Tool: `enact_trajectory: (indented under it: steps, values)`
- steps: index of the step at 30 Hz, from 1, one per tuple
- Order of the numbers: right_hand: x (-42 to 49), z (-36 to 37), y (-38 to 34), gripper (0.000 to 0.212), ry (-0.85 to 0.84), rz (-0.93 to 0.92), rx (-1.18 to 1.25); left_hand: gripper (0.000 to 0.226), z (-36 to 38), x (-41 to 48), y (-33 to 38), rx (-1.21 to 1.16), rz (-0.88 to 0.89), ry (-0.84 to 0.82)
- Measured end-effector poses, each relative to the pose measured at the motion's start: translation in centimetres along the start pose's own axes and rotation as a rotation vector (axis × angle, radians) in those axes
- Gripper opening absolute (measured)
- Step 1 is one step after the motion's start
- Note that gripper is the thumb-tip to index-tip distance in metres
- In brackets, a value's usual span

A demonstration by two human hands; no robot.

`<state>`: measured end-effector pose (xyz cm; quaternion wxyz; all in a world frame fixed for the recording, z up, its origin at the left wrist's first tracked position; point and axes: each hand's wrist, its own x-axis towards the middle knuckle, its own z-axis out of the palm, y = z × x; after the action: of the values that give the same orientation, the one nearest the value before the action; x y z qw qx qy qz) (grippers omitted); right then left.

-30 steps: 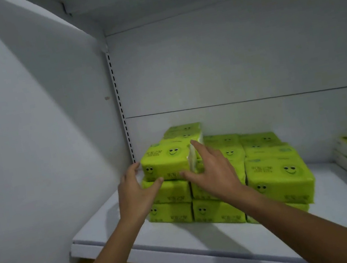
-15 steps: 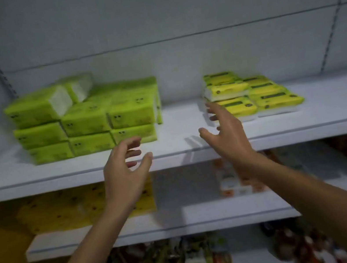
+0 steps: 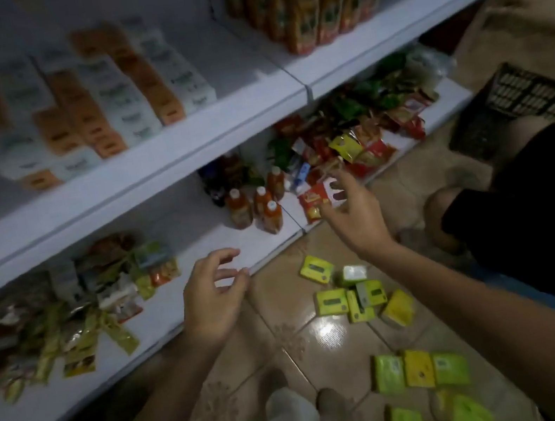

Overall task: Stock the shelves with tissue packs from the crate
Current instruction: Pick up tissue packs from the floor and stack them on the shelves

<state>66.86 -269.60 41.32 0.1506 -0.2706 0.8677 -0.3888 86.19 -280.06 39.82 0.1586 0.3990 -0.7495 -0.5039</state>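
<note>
In the head view both hands are empty above the front edge of the bottom shelf [image 3: 176,235]. The left hand [image 3: 215,295] has loosely curled fingers, and the right hand [image 3: 354,211] is spread open beside red snack packets [image 3: 315,200] and small orange bottles [image 3: 256,206]. Sachets [image 3: 65,322] crowd the shelf's left end. Green and yellow tissue packs [image 3: 331,303] lie scattered on the tiled floor [image 3: 288,319] under the right arm. The black lattice crate [image 3: 524,103] sits far right, partly behind another person's leg [image 3: 448,217]; its contents cannot be made out.
</note>
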Motion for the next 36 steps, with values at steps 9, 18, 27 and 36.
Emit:
enact_trajectory:
  steps: [9, 18, 27, 36]
  values:
    - [-2.7, 11.4, 27.1, 0.047, -0.074, 0.381, -0.116, 0.036, 16.6, 3.1, -19.8, 0.099, -0.162, -0.223]
    - [0.0, 29.1, 52.0, 0.059, -0.256, 0.307, -0.174, 0.028, 33.9, 12.2, -43.7, 0.156, -0.162, -0.345]
    - [10.5, 41.0, 62.7, 0.094, -0.16, 0.324, -0.149, 0.08, 45.5, 25.2, -55.0, 0.22, -0.031, -0.417]
    - [8.6, 39.5, 57.5, 0.088, 0.006, 0.208, 0.005, 0.091, 43.5, 21.5, -51.4, -0.034, -0.096, -0.236]
